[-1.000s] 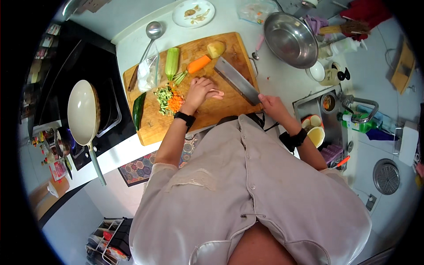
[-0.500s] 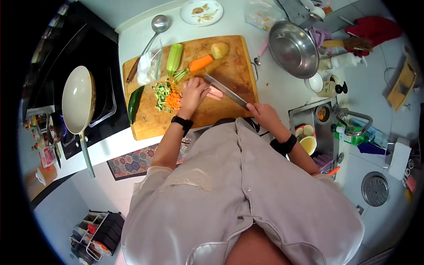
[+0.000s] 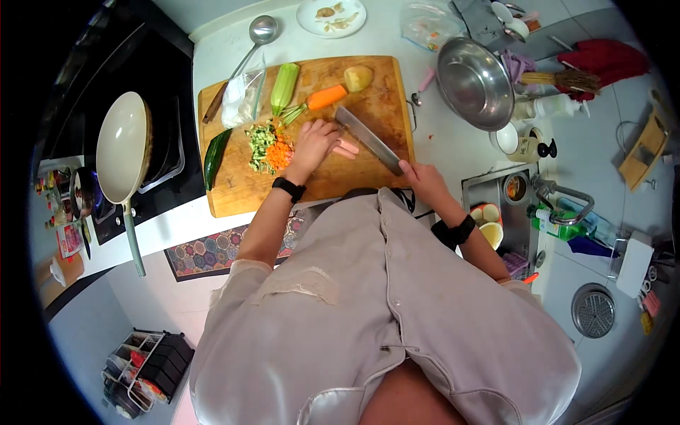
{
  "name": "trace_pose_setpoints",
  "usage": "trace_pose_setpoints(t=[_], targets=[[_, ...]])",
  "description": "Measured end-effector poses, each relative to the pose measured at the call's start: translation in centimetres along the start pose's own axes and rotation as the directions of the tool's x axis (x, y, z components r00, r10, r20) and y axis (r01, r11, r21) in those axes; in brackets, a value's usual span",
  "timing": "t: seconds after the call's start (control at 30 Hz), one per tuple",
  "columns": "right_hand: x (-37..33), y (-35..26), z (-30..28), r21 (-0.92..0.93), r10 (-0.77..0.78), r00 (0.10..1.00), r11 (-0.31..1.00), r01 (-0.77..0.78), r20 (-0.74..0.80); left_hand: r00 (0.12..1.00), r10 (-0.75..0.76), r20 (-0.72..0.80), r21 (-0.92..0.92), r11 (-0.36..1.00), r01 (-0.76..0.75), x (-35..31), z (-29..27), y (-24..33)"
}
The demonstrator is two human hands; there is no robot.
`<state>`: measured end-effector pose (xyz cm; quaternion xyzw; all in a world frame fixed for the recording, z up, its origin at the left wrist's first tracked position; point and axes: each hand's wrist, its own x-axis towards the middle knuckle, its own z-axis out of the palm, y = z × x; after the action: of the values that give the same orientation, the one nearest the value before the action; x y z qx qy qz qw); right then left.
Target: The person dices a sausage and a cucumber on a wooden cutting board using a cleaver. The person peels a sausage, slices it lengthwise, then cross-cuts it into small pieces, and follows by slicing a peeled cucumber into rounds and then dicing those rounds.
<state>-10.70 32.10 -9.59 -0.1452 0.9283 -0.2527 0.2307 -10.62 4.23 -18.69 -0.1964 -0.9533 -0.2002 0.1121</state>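
My left hand (image 3: 316, 145) is closed, its fingers curled over one end of a pink sausage (image 3: 346, 148) on the wooden cutting board (image 3: 312, 195). In my right hand (image 3: 425, 182) is the handle of a kitchen knife (image 3: 368, 140). Its broad blade slants up and left across the board, just right of my left fingertips. Left of that hand lie diced green vegetable (image 3: 261, 144) and diced carrot (image 3: 279, 154). Behind it are a pale green squash-like piece (image 3: 285, 88), a carrot piece (image 3: 327, 97) and a peeled potato-like piece (image 3: 358, 78). A dark cucumber (image 3: 216, 157) lies at the board's left.
A plastic bag (image 3: 243, 98) and ladle (image 3: 263, 30) overlap the board's far left. A frying pan (image 3: 122, 145) sits left on the black stove. Right are a steel bowl (image 3: 476, 83) and the sink (image 3: 520, 230). A plate of scraps (image 3: 331, 32) stands behind.
The knife's far end has risen slightly, and more of its flat side shows. My left hand stays on the sausage with little movement. The whole view has shifted a little.
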Motion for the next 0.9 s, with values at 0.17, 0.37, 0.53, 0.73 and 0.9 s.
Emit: trace_pose_setpoints(t=[0.17, 0.37, 0.53, 0.73, 0.9], targets=[[-0.1, 0.2, 0.2, 0.02, 0.01, 1.0, 1.0, -0.009, -0.004, 0.989, 0.104, -0.101, 0.024, 0.994, -0.102, 0.3, -0.2, -0.2], [-0.1, 0.3, 0.2, 0.051, 0.035, 0.999, 0.998, -0.036, 0.026, 0.983, 0.134, -0.122, 0.029, 0.991, -0.131, 0.1, -0.1, 0.0], [0.0, 0.8, 0.5, 0.043, 0.073, 0.997, 0.996, -0.073, -0.006, 0.999, 0.042, 0.009, 0.037, 0.998, -0.042, 1.1, 0.2, -0.9], [-0.3, 1.9, -0.3, 0.128, 0.136, 0.99, 0.983, -0.131, -0.036, 0.985, 0.115, 0.126, 0.051, 0.991, -0.122, 1.9, -0.9, -0.9], [-0.8, 2.3, -0.5, 0.121, 0.134, 0.99, 0.984, -0.127, -0.052, 0.957, 0.277, -0.092, 0.09, 0.959, -0.269, 0.0, -0.7, -0.4]])
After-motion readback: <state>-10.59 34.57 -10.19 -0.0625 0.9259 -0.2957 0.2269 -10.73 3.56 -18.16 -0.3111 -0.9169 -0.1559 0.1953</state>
